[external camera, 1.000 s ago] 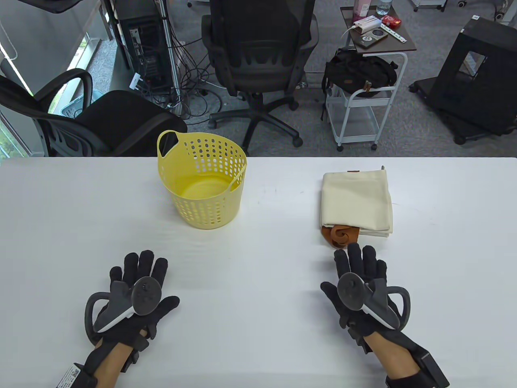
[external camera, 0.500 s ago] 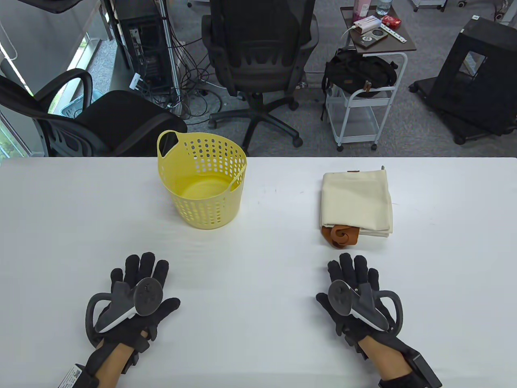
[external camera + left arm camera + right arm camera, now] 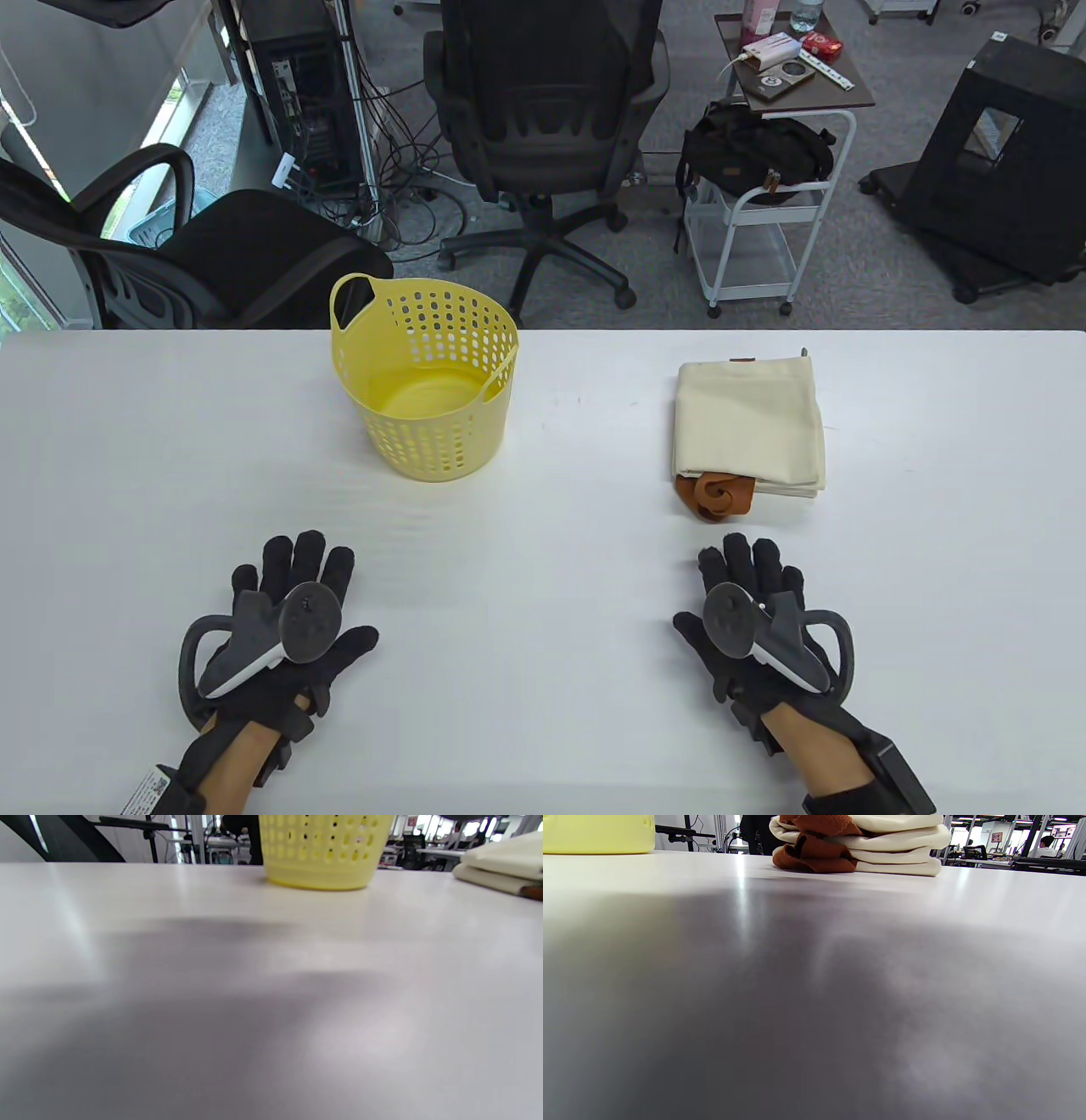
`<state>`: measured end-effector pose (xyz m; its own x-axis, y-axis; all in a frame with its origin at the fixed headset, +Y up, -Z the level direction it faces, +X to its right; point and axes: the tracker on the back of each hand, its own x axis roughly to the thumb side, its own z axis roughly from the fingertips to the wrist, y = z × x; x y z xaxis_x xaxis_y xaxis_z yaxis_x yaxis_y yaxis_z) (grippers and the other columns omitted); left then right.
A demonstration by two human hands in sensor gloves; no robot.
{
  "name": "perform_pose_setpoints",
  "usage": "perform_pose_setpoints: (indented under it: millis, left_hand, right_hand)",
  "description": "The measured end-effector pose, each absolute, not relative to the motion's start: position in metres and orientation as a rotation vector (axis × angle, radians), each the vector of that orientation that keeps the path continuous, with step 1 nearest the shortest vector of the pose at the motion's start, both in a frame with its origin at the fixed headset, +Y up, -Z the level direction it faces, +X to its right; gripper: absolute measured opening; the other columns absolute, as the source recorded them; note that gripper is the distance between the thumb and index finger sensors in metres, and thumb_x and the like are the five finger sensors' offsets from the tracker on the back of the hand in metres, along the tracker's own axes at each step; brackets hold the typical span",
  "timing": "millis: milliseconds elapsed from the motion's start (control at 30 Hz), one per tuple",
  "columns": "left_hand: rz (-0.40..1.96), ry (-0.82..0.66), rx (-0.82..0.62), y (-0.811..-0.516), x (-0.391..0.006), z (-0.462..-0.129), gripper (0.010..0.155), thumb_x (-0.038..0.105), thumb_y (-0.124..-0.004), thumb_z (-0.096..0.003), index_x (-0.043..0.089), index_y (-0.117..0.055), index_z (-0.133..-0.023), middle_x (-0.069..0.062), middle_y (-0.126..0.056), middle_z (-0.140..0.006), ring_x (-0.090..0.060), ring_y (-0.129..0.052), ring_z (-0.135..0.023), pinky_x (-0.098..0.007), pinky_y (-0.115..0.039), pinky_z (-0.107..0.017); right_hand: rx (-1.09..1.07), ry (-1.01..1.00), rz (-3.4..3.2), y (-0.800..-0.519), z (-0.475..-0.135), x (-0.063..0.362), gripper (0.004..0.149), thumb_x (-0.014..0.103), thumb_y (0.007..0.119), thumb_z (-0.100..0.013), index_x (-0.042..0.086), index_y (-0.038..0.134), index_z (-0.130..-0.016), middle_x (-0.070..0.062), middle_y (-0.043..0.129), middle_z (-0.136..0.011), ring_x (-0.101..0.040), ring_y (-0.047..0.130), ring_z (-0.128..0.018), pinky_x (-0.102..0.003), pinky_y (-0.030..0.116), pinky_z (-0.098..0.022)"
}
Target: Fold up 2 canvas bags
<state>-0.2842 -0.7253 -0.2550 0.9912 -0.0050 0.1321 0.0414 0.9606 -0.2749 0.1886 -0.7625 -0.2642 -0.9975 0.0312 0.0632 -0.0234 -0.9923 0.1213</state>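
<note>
Cream canvas bags [image 3: 750, 422], folded flat and stacked in one pile with rust-brown leather handles [image 3: 715, 495] curling out of the near edge, sit at 1 o'clock on the white worktop [image 3: 543, 509]. The right wrist view shows several cream layers; I read that as both bags in one pile, though the layer count alone can't confirm it. A yellow perforated plastic basket [image 3: 427, 386] stands at 11 o'clock, well apart from the pile and seemingly empty.

Left hand [image 3: 284, 632] lies flat at 7 o'clock, fingers straight, grip released, holding nothing. Right hand [image 3: 758, 620] lies flat at 5 o'clock, fingertips near the brown handles but not touching, grip likewise released. Neither wrist view shows its own fingers, only worktop.

Judgement: folding looks done or near done; the hands are parked. Loose end is the handles sticking out.

If another pass is needed:
- Right hand goes in from 6 o'clock and pinches the top bag's near edge only, not the whole stack.
- Left hand presses the lower layers flat so they don't drag.
- Tuck handles inside before the final crease, then smooth outward from the fold.
- Keep edges square to the worktop edge; canvas is stiff and will spring back unless pressed.
</note>
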Motion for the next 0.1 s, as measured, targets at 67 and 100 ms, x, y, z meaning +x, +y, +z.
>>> perform_pose_setpoints:
  millis: [67,100]
  left_hand:
    - [-0.019,-0.131,-0.281,-0.7251,-0.2844,-0.2551,0.089,0.066,-0.062,-0.0358,0.034,-0.017,-0.105,0.0,0.003,-0.112,-0.038,0.002,-0.108,-0.066,-0.009,-0.075]
    - [-0.02,-0.131,-0.28,-0.7249,-0.2845,-0.2551,0.089,0.066,-0.062,-0.0357,0.034,-0.017,-0.105,0.001,0.003,-0.112,-0.038,0.002,-0.108,-0.066,-0.009,-0.075]
  right_hand:
    - [0.104,0.194,3.109,-0.7631,-0.2643,0.1883,0.078,0.062,0.058,-0.044,0.026,0.031,-0.108,-0.007,0.015,-0.116,-0.042,0.016,-0.106,-0.065,0.026,-0.075]
    - [0.107,0.195,3.109,-0.7635,-0.2644,0.1883,0.078,0.062,0.058,-0.044,0.027,0.031,-0.108,-0.007,0.015,-0.116,-0.041,0.016,-0.106,-0.065,0.026,-0.075]
